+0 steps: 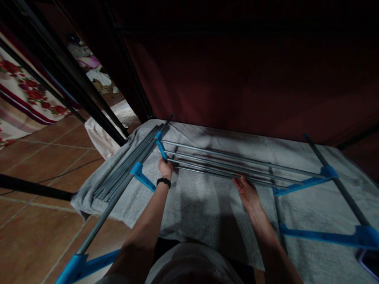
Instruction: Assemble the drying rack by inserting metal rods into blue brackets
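Note:
A partly assembled rack with grey poles, blue plastic brackets and several thin metal rods (pixel 225 154) lies across the grey cloth. My left hand (pixel 166 167), with a black band at its wrist, is closed around the lower end of a blue bracket (pixel 160 145) where the rods meet it. Its fingertips are partly hidden. My right hand (pixel 247 192) is palm up with its fingers extended, the tips at the lowest rod; whether they touch it is unclear. At the rods' right ends is another blue bracket (pixel 304 184) joined to a grey pole (pixel 349 199).
Loose grey tubes (pixel 127 167) lie bundled on the cloth (pixel 204 209) at left. More blue brackets (pixel 322 235) stick out near me. A dark red panel (pixel 237 86) rises behind. Black metal bars (pixel 35 188) and a tiled floor (pixel 35 236) are at left. A phone-like object (pixel 368 262) lies at lower right.

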Demonstrator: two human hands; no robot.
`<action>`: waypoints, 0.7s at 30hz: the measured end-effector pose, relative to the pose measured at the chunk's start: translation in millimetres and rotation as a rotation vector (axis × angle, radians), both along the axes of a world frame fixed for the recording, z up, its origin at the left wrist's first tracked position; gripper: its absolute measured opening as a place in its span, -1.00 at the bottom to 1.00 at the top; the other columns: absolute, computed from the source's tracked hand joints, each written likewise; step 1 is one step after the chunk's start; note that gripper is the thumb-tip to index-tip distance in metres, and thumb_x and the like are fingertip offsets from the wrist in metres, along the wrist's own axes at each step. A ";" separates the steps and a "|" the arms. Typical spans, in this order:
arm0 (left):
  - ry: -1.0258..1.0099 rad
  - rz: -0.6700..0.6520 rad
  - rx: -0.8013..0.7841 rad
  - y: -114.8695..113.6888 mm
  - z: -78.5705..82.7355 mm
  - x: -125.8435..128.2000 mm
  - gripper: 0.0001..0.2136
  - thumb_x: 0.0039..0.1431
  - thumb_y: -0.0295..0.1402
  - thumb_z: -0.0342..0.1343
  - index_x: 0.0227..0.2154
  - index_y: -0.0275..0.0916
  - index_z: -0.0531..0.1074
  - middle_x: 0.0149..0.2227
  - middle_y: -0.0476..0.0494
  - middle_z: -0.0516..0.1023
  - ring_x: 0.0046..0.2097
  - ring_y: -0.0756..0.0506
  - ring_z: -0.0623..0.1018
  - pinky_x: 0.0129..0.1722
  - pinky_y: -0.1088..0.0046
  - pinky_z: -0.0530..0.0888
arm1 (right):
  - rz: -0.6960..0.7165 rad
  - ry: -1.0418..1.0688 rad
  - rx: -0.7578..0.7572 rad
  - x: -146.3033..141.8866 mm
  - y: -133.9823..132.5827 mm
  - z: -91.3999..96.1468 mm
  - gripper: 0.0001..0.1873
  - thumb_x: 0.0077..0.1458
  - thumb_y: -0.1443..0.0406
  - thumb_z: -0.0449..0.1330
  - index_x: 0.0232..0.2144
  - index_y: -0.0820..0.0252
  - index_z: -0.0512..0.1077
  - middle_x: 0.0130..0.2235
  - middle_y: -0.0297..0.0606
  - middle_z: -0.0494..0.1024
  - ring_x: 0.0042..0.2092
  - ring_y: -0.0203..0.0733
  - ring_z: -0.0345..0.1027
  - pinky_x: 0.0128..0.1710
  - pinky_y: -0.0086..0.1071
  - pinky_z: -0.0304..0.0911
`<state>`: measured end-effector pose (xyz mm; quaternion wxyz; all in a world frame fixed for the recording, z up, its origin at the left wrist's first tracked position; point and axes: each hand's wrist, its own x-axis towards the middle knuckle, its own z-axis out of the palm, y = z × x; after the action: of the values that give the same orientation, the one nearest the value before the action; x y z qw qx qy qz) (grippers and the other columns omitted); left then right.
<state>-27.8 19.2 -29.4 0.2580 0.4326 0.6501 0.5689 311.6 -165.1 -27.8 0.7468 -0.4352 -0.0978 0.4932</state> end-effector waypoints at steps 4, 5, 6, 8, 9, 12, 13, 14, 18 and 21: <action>0.079 -0.006 -0.003 -0.5 -1.1 -0.4 -0.85 -0.10 -0.58 0.08 -0.50 -0.17 0.34 -0.51 -0.03 0.39 -0.31 -0.12 0.50 -0.13 0.31 0.46 | -0.008 -0.001 0.003 -0.4 1.1 -0.4 -0.68 -0.20 0.23 0.55 -0.37 0.14 0.55 -0.30 -0.37 0.63 -0.24 -0.25 0.54 0.04 -0.18 0.49; 0.089 -0.006 -0.003 -0.4 -1.2 -0.4 -0.85 -0.09 -0.58 0.08 -0.51 -0.17 0.34 -0.51 -0.03 0.39 -0.31 -0.12 0.50 -0.14 0.31 0.46 | -0.010 0.001 0.005 -0.7 1.2 -1.1 -0.69 -0.20 0.23 0.54 -0.38 0.14 0.55 -0.30 -0.38 0.63 -0.23 -0.26 0.54 0.04 -0.18 0.48; 0.098 -0.004 -0.002 -0.4 -1.3 -0.2 -0.85 -0.09 -0.58 0.09 -0.50 -0.17 0.34 -0.50 -0.03 0.39 -0.31 -0.12 0.51 -0.14 0.31 0.46 | -0.012 0.003 0.006 -1.2 1.3 -1.8 -0.69 -0.19 0.24 0.54 -0.38 0.14 0.55 -0.30 -0.38 0.63 -0.23 -0.26 0.54 0.05 -0.18 0.48; 0.110 -0.001 0.002 -0.6 -1.1 0.1 -0.85 -0.07 -0.57 0.10 -0.50 -0.17 0.34 -0.49 -0.04 0.40 -0.30 -0.12 0.52 -0.15 0.31 0.46 | -0.018 0.007 0.012 -2.6 1.7 -3.2 -0.70 -0.18 0.24 0.54 -0.39 0.14 0.54 -0.29 -0.39 0.63 -0.22 -0.28 0.54 0.07 -0.18 0.47; 0.113 0.001 0.004 -1.0 -0.8 0.3 -0.85 -0.06 -0.56 0.11 -0.49 -0.17 0.33 -0.49 -0.04 0.40 -0.29 -0.13 0.52 -0.15 0.31 0.46 | -0.027 0.009 0.013 -3.4 2.0 -3.7 -0.70 -0.18 0.23 0.54 -0.39 0.15 0.54 -0.29 -0.39 0.63 -0.22 -0.28 0.54 0.08 -0.18 0.46; 0.118 0.002 0.014 -3.1 0.5 0.3 -0.85 -0.05 -0.56 0.12 -0.49 -0.16 0.33 -0.49 -0.05 0.39 -0.27 -0.14 0.53 -0.14 0.29 0.46 | -0.051 0.009 0.014 -6.0 3.7 -4.3 -0.68 -0.19 0.23 0.54 -0.40 0.15 0.53 -0.29 -0.38 0.63 -0.23 -0.28 0.54 0.07 -0.18 0.47; 0.118 0.001 0.020 -4.1 1.2 0.1 -0.85 -0.04 -0.55 0.13 -0.48 -0.16 0.33 -0.49 -0.05 0.40 -0.26 -0.15 0.53 -0.13 0.28 0.46 | -0.053 0.006 0.015 -6.7 4.3 -4.4 -0.68 -0.20 0.23 0.54 -0.40 0.15 0.53 -0.29 -0.38 0.63 -0.23 -0.28 0.54 0.06 -0.18 0.48; 0.116 -0.003 0.026 -5.1 1.9 -0.2 -0.85 -0.04 -0.55 0.13 -0.47 -0.16 0.33 -0.48 -0.06 0.40 -0.25 -0.16 0.54 -0.13 0.28 0.47 | -0.053 0.001 0.018 -7.3 4.8 -4.4 -0.68 -0.19 0.22 0.54 -0.40 0.15 0.53 -0.29 -0.38 0.63 -0.24 -0.28 0.54 0.05 -0.19 0.49; 0.091 -0.035 0.054 -8.0 4.1 -1.4 -0.84 -0.03 -0.54 0.16 -0.43 -0.14 0.34 -0.43 -0.08 0.45 -0.24 -0.15 0.54 -0.14 0.29 0.48 | -0.048 -0.007 0.040 -9.2 5.3 -3.7 -0.68 -0.17 0.21 0.53 -0.36 0.13 0.53 -0.29 -0.40 0.63 -0.24 -0.28 0.55 0.00 -0.23 0.51; 0.048 -0.064 0.070 -7.9 3.9 -1.4 -0.80 -0.07 -0.55 0.18 -0.39 -0.14 0.37 -0.39 -0.06 0.49 -0.24 -0.12 0.55 -0.12 0.31 0.48 | -0.041 0.002 0.036 -9.7 6.0 -1.8 -0.69 -0.13 0.21 0.50 -0.33 0.12 0.52 -0.29 -0.41 0.63 -0.21 -0.28 0.55 0.02 -0.23 0.50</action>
<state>-29.2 11.4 -25.5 0.2449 0.4755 0.6218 0.5721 301.9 -159.2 -29.6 0.7646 -0.4233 -0.0969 0.4762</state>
